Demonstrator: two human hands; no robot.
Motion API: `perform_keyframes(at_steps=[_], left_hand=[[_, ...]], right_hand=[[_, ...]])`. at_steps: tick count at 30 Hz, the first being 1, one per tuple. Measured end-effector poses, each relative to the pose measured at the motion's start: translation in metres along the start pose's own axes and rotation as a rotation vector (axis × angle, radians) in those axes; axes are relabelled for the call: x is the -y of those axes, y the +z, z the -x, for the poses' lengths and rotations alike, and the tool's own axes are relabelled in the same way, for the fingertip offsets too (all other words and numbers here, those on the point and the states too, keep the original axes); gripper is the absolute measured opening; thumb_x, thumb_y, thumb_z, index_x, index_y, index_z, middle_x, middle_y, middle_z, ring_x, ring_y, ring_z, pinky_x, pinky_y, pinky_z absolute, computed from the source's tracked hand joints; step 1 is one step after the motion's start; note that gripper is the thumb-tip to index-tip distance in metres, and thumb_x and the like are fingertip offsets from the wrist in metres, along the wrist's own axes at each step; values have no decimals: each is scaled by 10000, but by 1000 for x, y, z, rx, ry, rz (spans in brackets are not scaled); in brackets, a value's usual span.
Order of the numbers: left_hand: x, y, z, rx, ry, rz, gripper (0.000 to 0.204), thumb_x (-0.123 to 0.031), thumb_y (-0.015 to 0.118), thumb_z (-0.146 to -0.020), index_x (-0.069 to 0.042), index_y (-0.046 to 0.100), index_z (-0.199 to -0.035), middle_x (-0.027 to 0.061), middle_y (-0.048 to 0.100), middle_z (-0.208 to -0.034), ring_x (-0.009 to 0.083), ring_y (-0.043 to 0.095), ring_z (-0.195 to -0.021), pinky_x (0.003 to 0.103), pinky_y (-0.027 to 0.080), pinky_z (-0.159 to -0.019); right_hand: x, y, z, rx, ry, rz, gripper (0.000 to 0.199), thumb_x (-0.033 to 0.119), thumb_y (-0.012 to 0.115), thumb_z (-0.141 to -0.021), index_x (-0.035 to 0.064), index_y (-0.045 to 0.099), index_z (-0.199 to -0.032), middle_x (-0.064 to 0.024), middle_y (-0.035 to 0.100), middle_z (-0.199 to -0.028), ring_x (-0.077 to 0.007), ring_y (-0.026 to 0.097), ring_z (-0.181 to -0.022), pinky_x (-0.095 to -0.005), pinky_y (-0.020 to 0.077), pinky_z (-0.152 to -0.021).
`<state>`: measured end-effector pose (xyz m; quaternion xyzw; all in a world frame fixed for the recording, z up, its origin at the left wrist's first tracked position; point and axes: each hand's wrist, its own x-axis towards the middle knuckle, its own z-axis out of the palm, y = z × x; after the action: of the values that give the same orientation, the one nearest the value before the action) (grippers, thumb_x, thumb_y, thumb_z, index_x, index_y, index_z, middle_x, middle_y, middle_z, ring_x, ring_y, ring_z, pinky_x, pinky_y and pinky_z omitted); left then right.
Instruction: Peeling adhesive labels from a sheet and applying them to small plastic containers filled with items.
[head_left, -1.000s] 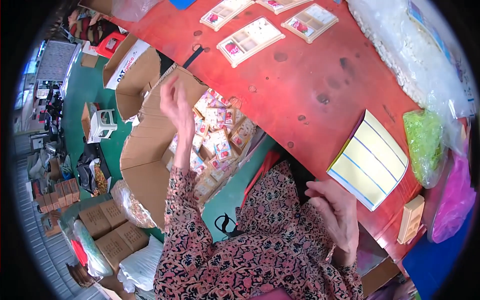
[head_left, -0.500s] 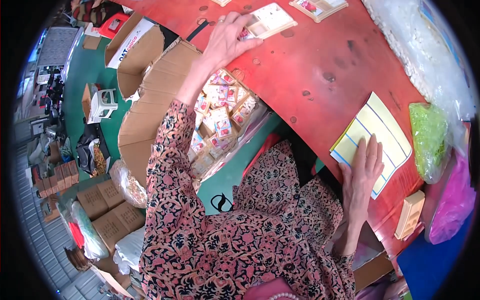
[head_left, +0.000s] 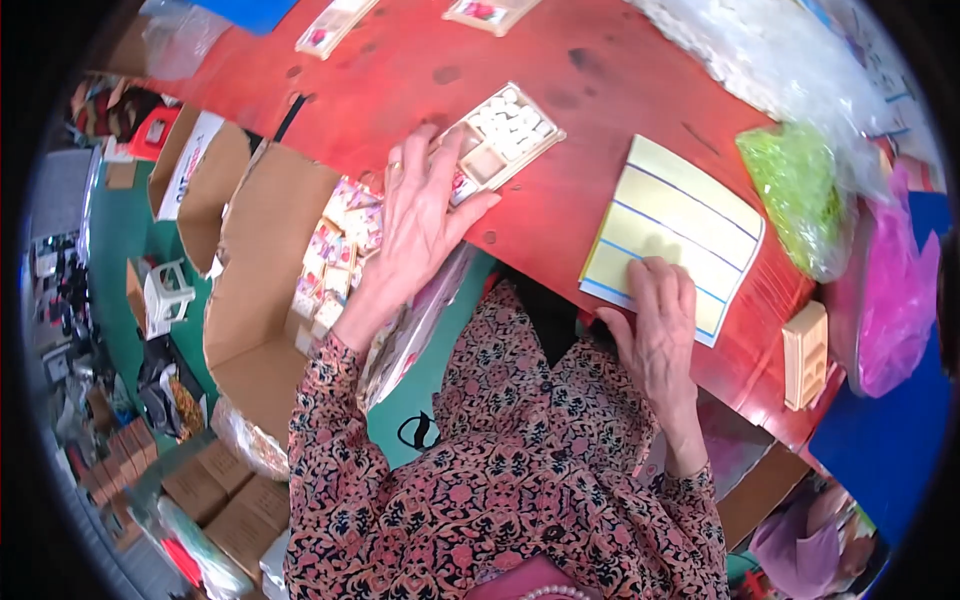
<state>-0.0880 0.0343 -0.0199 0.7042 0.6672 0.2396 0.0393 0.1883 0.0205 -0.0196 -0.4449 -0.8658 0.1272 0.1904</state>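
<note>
Two hands work at the near edge of the red table [head_left: 620,90]; the left hand [head_left: 420,225] lies with its fingers [head_left: 420,160] spread flat, open and gripping nothing, over the near-left end of a small tray of white pieces [head_left: 505,135]; the tray sits on the table, just far-right of that hand, with one compartment filled and the next one showing bare. The right hand [head_left: 660,320] rests palm down, fingers extended and not closed on anything, on the near corner of a yellow lined sheet [head_left: 675,235], right of the tray and apart from it. To draw the tray well, press evenly and slide it flat (a tilt would likely spill the loose pieces); keep it clear of the table edge, below which an open cardboard box [head_left: 270,290] of small packets [head_left: 335,260] stands at the left. Hold the sheet pinned so it does not skid.
</note>
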Motion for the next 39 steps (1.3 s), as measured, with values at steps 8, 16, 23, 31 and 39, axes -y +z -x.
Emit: perform_keyframes(at_steps=[8, 16, 23, 31, 39], left_hand=[[-78, 8, 30, -75, 195, 255, 347, -74, 729, -735, 41, 596, -1034, 168, 553, -1033, 336, 556, -913, 397, 486, -773], [-85, 18, 52, 37, -263, 735, 190, 20, 651, -802, 41, 606, -985, 90, 597, -812, 130, 579, -716, 245, 469, -664], [-79, 23, 61, 15, -427, 1050, 275, 27, 602, -847, 42, 579, -1121, 68, 582, -1017, 124, 592, -895, 225, 472, -778], [-110, -5, -1, 271, -191, 1688, 619, -182, 640, -862, -5, 339, -1373, 136, 464, -1336, 233, 474, -1218, 357, 363, -1028], [-115, 22, 9, 154, -669, 1916, 323, -279, 447, -981, -14, 579, -1111, 65, 648, -951, 144, 628, -827, 301, 507, -769]], right_hand=[[2, -2, 19, -1, -36, -91, 503, 159, 720, -664, -43, 525, -1081, -153, 495, -1069, -329, 481, -964, -483, 385, -932], [-10, 6, 54, -37, -194, -120, 415, 92, 558, -668, -28, 562, -1065, -130, 523, -1023, -280, 506, -945, -445, 424, -886], [-3, -34, 40, -307, -116, -323, 188, 42, 629, -644, -24, 643, -819, -127, 619, -786, -276, 596, -701, -382, 500, -664], [-15, -126, 7, -423, 598, -1124, 257, 37, 659, -807, -43, 610, -1046, -99, 678, -945, -138, 636, -803, -256, 496, -738], [-58, -75, -8, -234, 718, -1339, 254, 76, 671, -835, -30, 617, -1059, -87, 689, -927, -98, 651, -747, -220, 522, -665]])
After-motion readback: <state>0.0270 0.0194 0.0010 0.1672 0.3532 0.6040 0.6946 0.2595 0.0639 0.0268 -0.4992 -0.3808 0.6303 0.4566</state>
